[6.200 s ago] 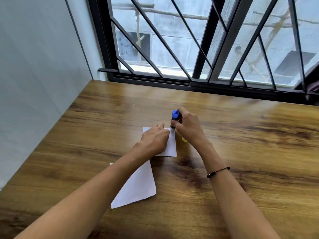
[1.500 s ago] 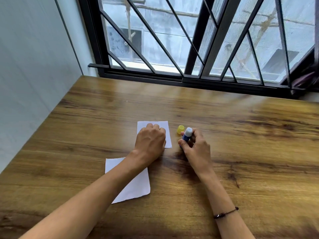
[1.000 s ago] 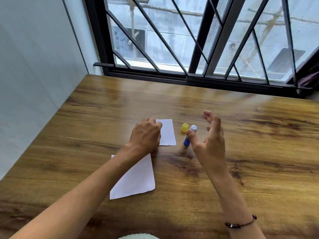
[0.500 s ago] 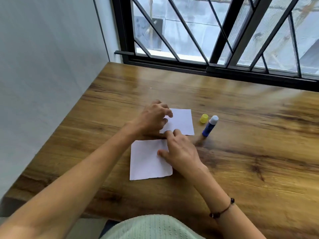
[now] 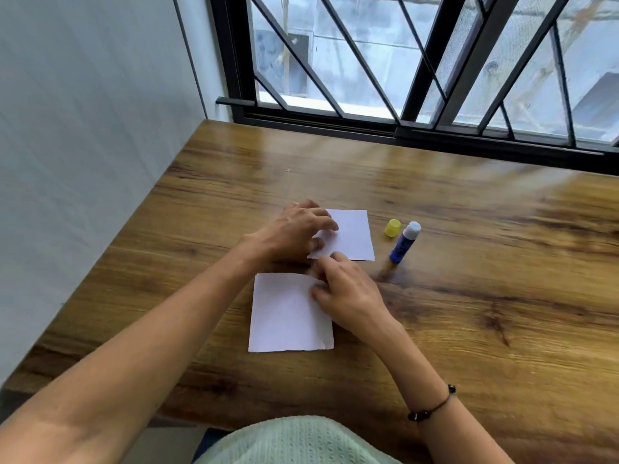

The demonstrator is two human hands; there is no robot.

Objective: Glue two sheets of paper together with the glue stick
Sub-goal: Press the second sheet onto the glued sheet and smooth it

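Two white sheets lie on the wooden table [image 5: 469,329]. My left hand [image 5: 294,232] pinches the left part of the far sheet [image 5: 353,234], whose near left corner is lifted a little. The near sheet [image 5: 284,313] lies just in front of it, and my right hand [image 5: 348,291] has its fingers curled on that sheet's far right corner. The blue glue stick [image 5: 402,244] stands upright and uncapped to the right of the far sheet, its white tip exposed. Its yellow cap [image 5: 392,228] sits just left of the stick.
A white wall [image 5: 83,162] runs along the table's left edge. A black barred window frame [image 5: 418,128] borders the far edge. My pale green top [image 5: 294,440] shows at the near edge. A dark bracelet [image 5: 432,406] is on my right wrist.
My right hand let go of the glue stick, left it standing by the cap, and moved left onto the near sheet. The camera has swung toward the left.
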